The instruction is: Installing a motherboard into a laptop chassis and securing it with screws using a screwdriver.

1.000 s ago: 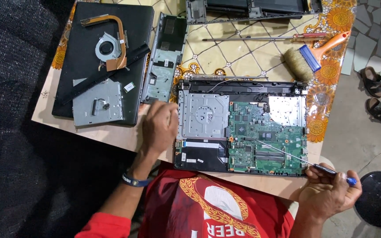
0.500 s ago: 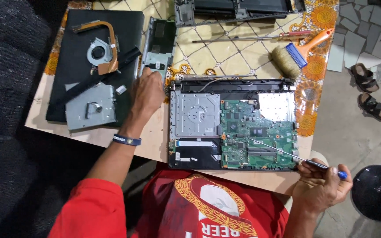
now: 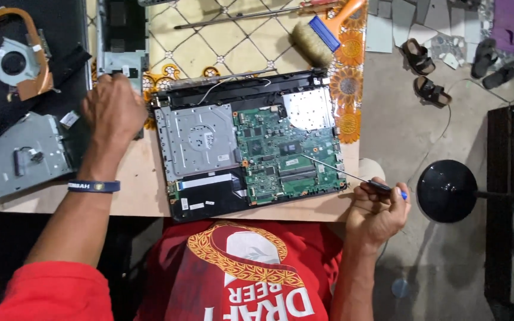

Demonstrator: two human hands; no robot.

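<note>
- Cooling fan (image 3: pixel 13 62) and silver optical drive (image 3: pixel 25 153) lie far left on the table (image 3: pixel 132 190).
- Left hand (image 3: pixel 113 110) rests palm-down beside them; fingers hidden, grip unclear.
- Opened laptop (image 3: pixel 248 145) lies centre.
- Right hand (image 3: pixel 376 211), fingers closed around a screwdriver (image 3: pixel 352 177), shaft angled up-left onto the green board.

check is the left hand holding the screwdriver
No, the screwdriver is in the right hand; the left hand rests on parts left of the laptop.
</note>
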